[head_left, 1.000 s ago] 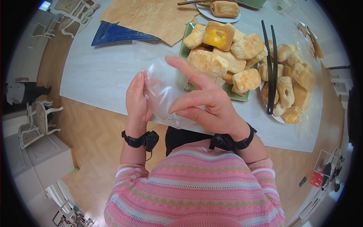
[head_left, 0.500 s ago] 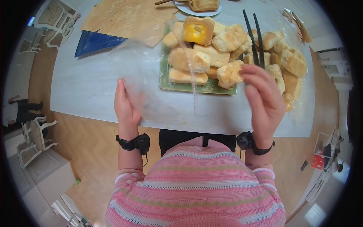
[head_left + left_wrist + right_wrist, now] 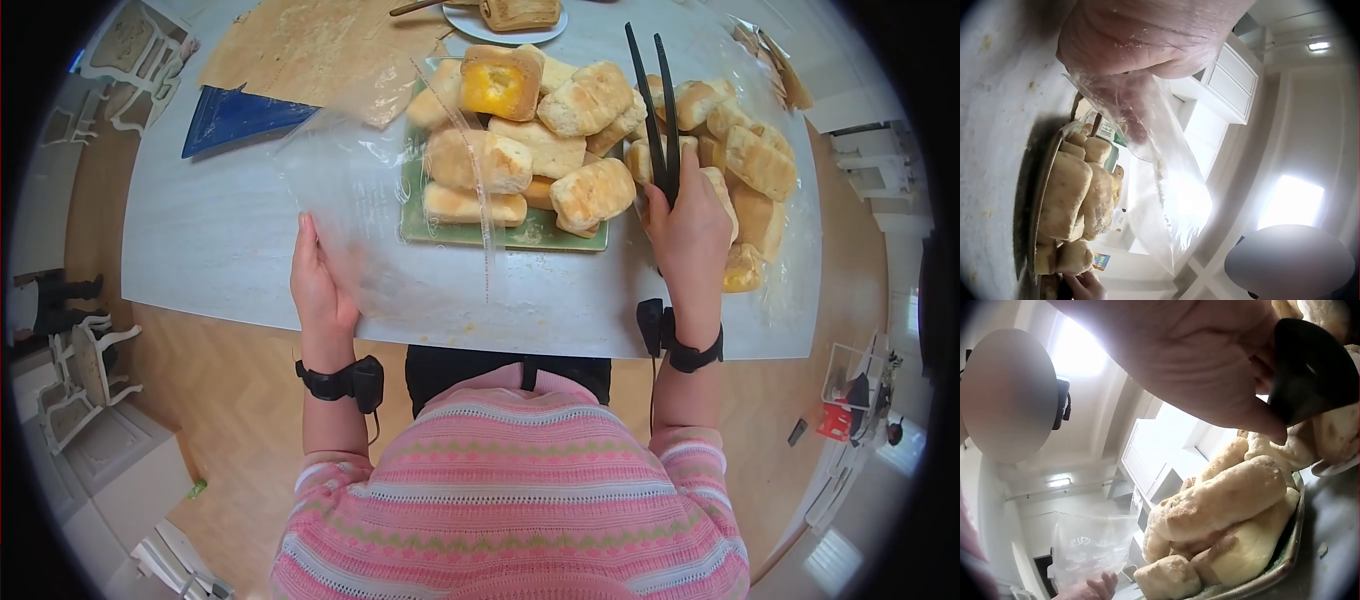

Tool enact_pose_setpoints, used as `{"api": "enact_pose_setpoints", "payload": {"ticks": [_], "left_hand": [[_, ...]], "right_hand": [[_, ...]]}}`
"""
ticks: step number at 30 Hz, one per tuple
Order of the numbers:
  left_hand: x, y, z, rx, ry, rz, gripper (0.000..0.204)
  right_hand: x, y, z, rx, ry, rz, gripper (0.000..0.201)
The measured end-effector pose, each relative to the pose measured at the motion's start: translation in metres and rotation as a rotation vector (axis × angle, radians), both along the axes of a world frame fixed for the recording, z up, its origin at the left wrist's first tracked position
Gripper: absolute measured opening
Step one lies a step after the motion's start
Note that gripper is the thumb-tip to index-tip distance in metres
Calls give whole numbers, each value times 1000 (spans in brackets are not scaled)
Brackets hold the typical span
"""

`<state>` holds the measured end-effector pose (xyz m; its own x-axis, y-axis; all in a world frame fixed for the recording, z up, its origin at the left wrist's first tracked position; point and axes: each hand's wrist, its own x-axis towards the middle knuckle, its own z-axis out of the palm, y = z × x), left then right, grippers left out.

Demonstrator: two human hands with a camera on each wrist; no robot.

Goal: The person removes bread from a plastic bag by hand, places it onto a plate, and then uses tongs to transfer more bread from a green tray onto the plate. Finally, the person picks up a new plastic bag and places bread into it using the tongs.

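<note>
My left hand [image 3: 325, 285] holds a clear plastic bag [image 3: 355, 225] near its lower left side, with the thumb upright in the head view. Some fingers show blurred through the film in the left wrist view. Printed lettering and a seal strip run down the bag, which overlaps the left part of a green plate [image 3: 560, 240]. Bread rolls [image 3: 592, 193] are piled on that plate, one with a yellow topping [image 3: 497, 82]. My right hand [image 3: 690, 235] grips black tongs [image 3: 669, 120], their long arms pointing away from me over a second heap of bread [image 3: 762, 160].
A blue triangular piece [image 3: 240, 120] and brown paper [image 3: 300, 50] lie at the back left. Behind the green plate stands a white plate [image 3: 510, 36] with a roll. Clear plastic [image 3: 800, 225] surrounds the right heap. The white table's [image 3: 220, 240] front edge is close to my body.
My right hand left the bag, moved right and took hold of the tongs. The bag has spread wider from my left hand, and the view has shifted slightly.
</note>
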<state>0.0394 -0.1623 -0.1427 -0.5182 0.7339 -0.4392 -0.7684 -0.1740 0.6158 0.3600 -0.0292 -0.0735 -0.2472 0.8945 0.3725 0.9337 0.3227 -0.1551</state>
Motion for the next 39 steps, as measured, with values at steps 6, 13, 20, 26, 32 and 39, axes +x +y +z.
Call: {"api": "enact_pose_setpoints", "payload": {"ticks": [6,13,20,26,32,39], "left_hand": [[0,1,-1,-51,-14,8,38],[-3,0,-8,-9,-7,-31,37],[-9,-4,-14,108,-7,-81,34],[-15,-10,-25,170,36,-105,31],[-17,-11,-29,166,23,-104,33],[-17,-15,-28,247,-25,-168,34]], "right_hand": [[6,-3,7,-15,1,0,51],[33,-55,30,-586,1070,52,45],[100,-122,29,-981,1331,-20,51],[121,-153,27,-1128,1301,-102,51],[114,-143,10,-1165,1299,-142,47],[104,-124,0,-1199,1290,-26,47]]}}
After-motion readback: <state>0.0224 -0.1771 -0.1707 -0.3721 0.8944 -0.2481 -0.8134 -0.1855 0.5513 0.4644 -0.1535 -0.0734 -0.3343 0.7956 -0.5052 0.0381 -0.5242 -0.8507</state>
